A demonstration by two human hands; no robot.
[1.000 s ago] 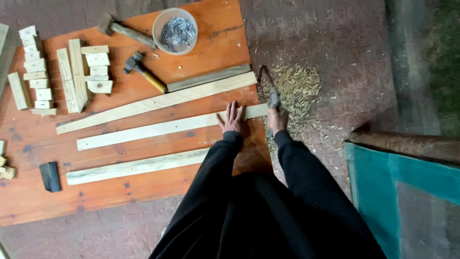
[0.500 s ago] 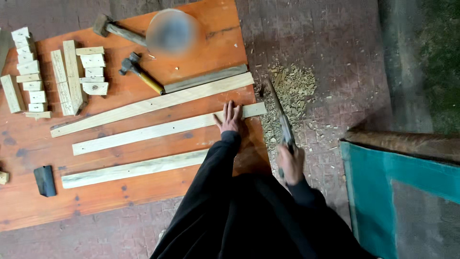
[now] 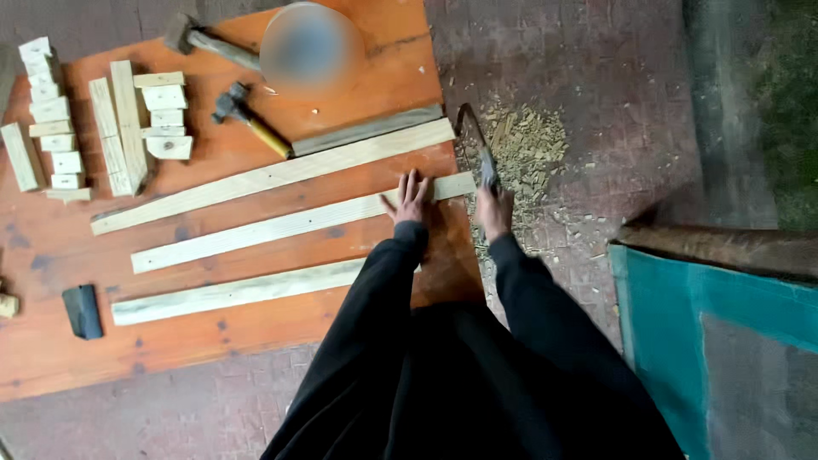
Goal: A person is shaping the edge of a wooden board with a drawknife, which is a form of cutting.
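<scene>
Three long wooden slats lie on the orange board. My left hand presses flat, fingers spread, on the middle slat; right hand grip clenched around the handsaw at the slat's right end.

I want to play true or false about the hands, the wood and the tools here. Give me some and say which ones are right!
1. The left hand presses flat on the middle strip of wood. True.
2. The right hand holds a hammer. False: it grips a saw at the strip's end; the two hammers lie on the board.
3. Three long pale strips lie across the orange board. True.
4. The sawdust pile lies on the orange board. False: it is on the ground beside the board's edge.
5. The small wood blocks are stacked next to the saw. False: they lie at the board's far end.
</scene>
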